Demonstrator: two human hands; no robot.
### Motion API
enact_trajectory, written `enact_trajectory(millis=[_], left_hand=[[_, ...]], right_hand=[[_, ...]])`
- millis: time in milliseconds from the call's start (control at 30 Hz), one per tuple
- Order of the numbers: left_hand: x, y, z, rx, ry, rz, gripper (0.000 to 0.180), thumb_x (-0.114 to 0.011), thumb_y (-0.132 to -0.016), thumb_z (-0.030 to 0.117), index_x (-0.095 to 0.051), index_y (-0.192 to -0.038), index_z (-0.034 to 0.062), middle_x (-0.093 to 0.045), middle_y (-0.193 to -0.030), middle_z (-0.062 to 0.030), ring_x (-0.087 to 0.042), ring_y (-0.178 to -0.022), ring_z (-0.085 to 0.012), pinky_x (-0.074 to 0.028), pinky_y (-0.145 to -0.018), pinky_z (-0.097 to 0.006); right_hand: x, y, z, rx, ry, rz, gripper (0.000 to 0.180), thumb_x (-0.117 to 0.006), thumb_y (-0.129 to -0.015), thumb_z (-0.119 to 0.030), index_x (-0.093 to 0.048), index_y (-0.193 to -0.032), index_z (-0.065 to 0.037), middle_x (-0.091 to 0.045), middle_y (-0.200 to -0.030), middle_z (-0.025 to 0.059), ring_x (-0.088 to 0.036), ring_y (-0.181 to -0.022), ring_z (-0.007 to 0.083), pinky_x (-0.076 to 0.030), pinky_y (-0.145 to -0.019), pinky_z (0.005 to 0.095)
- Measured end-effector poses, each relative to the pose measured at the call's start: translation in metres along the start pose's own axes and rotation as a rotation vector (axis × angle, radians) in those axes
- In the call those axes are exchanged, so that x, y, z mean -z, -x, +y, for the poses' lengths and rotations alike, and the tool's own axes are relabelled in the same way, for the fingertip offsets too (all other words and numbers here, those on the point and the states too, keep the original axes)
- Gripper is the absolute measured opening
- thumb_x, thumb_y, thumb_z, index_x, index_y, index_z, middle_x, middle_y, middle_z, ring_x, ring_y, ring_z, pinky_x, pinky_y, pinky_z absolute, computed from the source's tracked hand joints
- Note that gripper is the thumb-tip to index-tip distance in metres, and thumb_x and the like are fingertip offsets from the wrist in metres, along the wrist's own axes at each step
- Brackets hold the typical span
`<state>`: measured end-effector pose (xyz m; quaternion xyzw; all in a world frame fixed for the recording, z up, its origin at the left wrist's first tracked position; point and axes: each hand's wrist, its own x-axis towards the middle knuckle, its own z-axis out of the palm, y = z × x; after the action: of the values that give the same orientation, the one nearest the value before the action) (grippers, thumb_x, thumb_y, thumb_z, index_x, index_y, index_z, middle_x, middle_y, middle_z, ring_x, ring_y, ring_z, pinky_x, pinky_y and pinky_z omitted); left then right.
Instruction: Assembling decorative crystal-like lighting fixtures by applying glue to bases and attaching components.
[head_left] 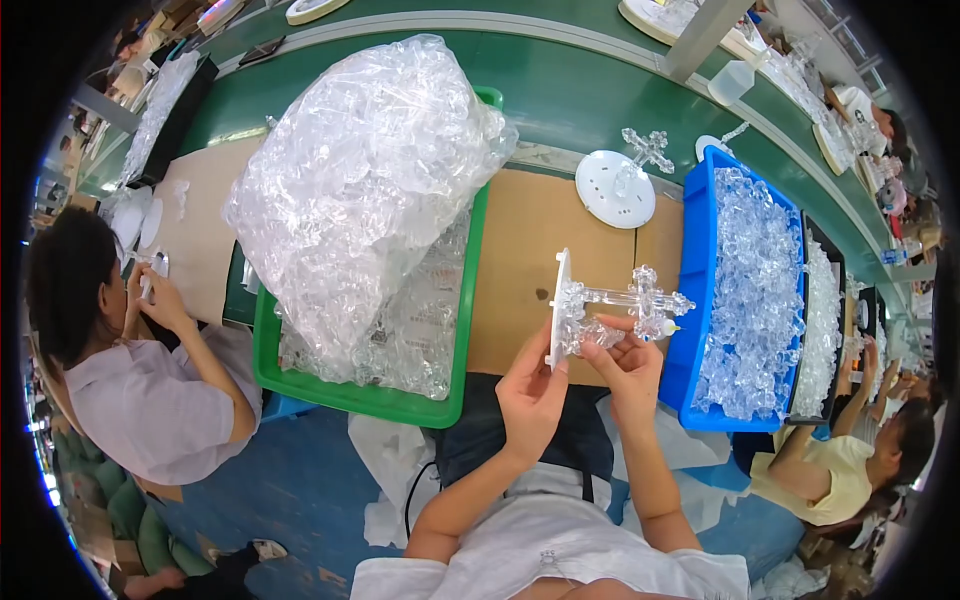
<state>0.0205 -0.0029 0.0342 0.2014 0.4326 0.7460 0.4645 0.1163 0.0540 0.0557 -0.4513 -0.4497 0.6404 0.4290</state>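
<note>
My left hand (530,402) grips the lower edge of a white round base (561,300), which is tipped on its side. From the base a clear plastic cross on a stem (640,298) sticks out to the right. My right hand (630,380) is closed, its thumb and fingers pinching a small clear plastic piece (603,338) beside the stem, close to the base. Whether that piece is joined to the base I cannot tell. Farther off on the cardboard stands another white round base (612,205) with a clear cross (648,150) rising from it.
At left, a green tray (368,402) carries a big bag of clear parts (375,170). A blue bin (690,300) full of clear plastic pieces stands at right. Co-workers sit on both sides, one in a white shirt (150,400) at left. A green conveyor (560,80) runs behind.
</note>
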Motion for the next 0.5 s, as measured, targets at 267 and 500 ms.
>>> enact_trajectory(millis=[267, 500], left_hand=[[0.007, 0.008, 0.0, -0.008, -0.221, -0.031, 0.043, -0.05, -0.087, -0.006, -0.046, -0.129, -0.0029, -0.055, -0.118, -0.0058, -0.051, -0.096, -0.0082, -0.041, -0.08, -0.02], [0.003, 0.003, -0.02, -0.029, -0.104, -0.022, 0.039, -0.047, -0.088, -0.005, -0.046, -0.127, -0.0043, -0.053, -0.122, -0.0095, -0.051, -0.102, -0.0096, -0.041, -0.086, -0.022]], right_hand=[[-0.011, 0.014, -0.006, 0.105, 0.081, 0.067, 0.039, -0.067, -0.077, 0.006, -0.052, -0.113, 0.004, -0.062, -0.098, 0.0123, -0.061, -0.089, 0.0146, -0.051, -0.077, 0.0251], [-0.013, 0.008, 0.006, 0.208, 0.238, 0.104, 0.04, -0.068, -0.077, 0.003, -0.053, -0.114, 0.005, -0.063, -0.097, 0.0122, -0.062, -0.089, 0.0153, -0.051, -0.076, 0.0255]])
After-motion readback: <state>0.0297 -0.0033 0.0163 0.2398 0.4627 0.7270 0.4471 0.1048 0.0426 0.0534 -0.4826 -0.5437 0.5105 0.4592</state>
